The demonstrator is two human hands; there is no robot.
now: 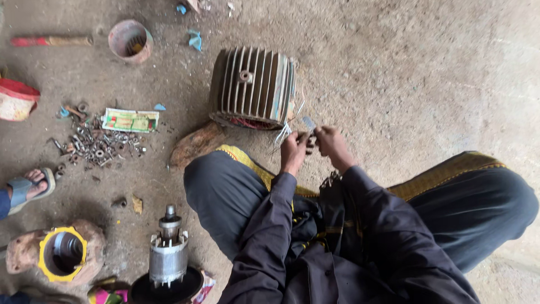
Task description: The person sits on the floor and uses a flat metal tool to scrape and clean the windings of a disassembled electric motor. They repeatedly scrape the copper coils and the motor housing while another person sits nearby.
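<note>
Your left hand sits at about 12 o'clock from your lap, knuckles up, fingers curled in a pinch on the wire ends. Your right hand is just beside it at 3 o'clock, nearly touching, fingers clenched around a small pale flat piece that sticks up at 11 o'clock from the fingertips. What that piece is, you cannot tell. Both dark sleeves run up from 6 o'clock, forearms angled inward so the hands meet.

The wire ends are thin and whitish, a loose bunch trailing out of the finned motor housing, which lies on its side on the dirt floor at 11 o'clock from your hands, very near them. The housing is grey metal with parallel ribs, 1 round boss on top, red winding showing at its lower rim. It leans on a wood block.

At 9 o'clock a pile of nuts and bolts lies beside a green printed packet. At 7 o'clock stands a rotor, upright, with a yellow-rimmed end cover left of it. Another person's sandalled foot shows at the left edge.
</note>
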